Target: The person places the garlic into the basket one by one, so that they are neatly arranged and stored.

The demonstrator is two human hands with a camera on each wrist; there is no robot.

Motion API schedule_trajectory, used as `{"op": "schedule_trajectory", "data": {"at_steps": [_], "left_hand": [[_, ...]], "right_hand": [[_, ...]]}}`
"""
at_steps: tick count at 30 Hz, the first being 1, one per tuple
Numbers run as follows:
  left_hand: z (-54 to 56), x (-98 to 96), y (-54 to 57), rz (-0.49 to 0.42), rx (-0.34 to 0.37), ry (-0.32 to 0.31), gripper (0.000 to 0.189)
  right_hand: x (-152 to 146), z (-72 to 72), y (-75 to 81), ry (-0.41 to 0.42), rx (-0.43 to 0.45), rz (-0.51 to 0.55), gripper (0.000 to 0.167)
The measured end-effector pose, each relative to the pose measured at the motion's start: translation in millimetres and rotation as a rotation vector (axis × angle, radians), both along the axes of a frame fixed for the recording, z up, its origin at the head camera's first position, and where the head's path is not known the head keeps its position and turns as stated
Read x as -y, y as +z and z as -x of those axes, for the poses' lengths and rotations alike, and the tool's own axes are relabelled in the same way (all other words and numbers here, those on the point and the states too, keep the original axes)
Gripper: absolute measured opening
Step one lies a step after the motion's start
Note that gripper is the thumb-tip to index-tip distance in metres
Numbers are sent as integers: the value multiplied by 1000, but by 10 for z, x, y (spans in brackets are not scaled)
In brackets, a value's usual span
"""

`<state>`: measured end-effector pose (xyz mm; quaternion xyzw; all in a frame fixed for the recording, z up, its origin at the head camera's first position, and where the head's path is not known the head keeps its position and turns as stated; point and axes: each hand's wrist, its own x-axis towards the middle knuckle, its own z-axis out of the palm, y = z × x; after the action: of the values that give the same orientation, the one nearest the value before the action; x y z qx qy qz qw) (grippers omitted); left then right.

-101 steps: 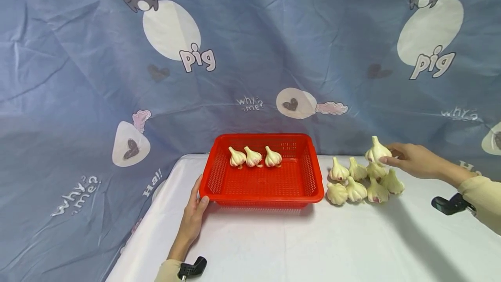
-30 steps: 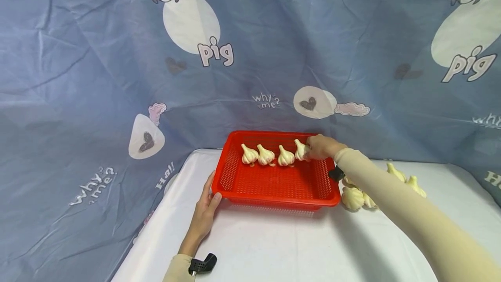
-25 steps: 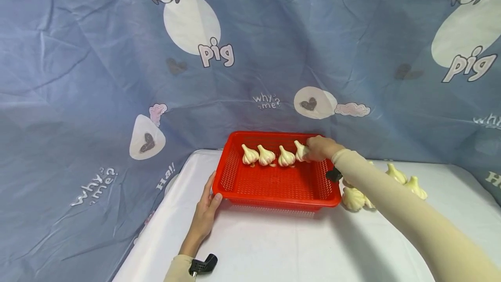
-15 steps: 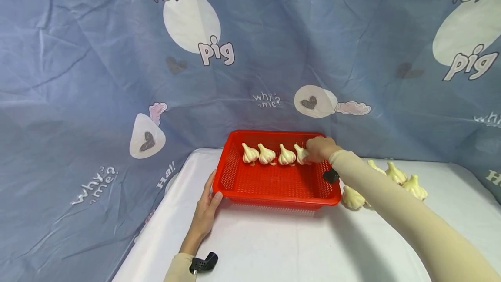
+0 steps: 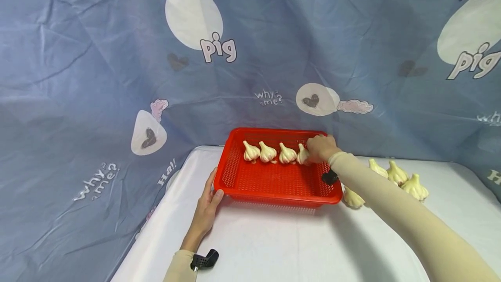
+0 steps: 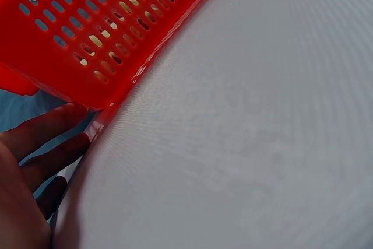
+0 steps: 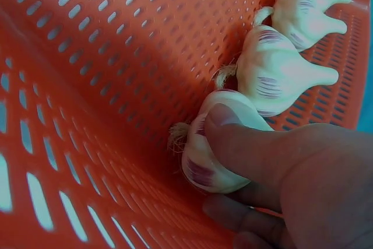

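A red plastic basket [image 5: 274, 197] with slotted walls stands on the table. My right hand [image 5: 321, 147] reaches inside its right back part and grips a garlic bulb [image 7: 204, 164]; the right wrist view shows the thumb pressed on the bulb and fingers beneath it. Three more garlic bulbs [image 5: 268, 153] lie to its left in a row along the back, stems pointing to the back wall. At the basket's front left corner rests my left hand [image 5: 205, 210], thumb at the rim. In the left wrist view its fingers [image 6: 44, 132] are nearly straight, one tip at the basket's lower corner.
Right of the basket several other garlic bulbs [image 5: 415, 187] lie on the white tabletop [image 5: 266, 247], partly hidden by my right sleeve [image 5: 391, 199]. A blue printed curtain [image 5: 250, 47] hangs close behind the basket.
My right hand has carried a garlic bulb from the pile on the right into the basket, then lowered it slightly at the row's right end. My left hand stays at the basket corner.
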<state>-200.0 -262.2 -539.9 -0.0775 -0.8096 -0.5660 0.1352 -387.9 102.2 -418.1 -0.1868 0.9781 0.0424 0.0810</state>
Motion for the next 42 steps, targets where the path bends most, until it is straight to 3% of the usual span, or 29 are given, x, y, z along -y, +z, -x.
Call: {"op": "schedule_trajectory", "data": {"at_steps": [29, 36, 42], "left_hand": [[2, -67, 5, -15, 27, -17, 70], [5, -64, -2, 6, 26, -6, 69], [7, 3, -4, -2, 21, 2, 69]], "right_hand": [[-57, -95, 47, -19, 32, -23, 47], [-87, -96, 122, -27, 92, 81, 40], [-137, -86, 336, -5, 117, 191, 40]]}}
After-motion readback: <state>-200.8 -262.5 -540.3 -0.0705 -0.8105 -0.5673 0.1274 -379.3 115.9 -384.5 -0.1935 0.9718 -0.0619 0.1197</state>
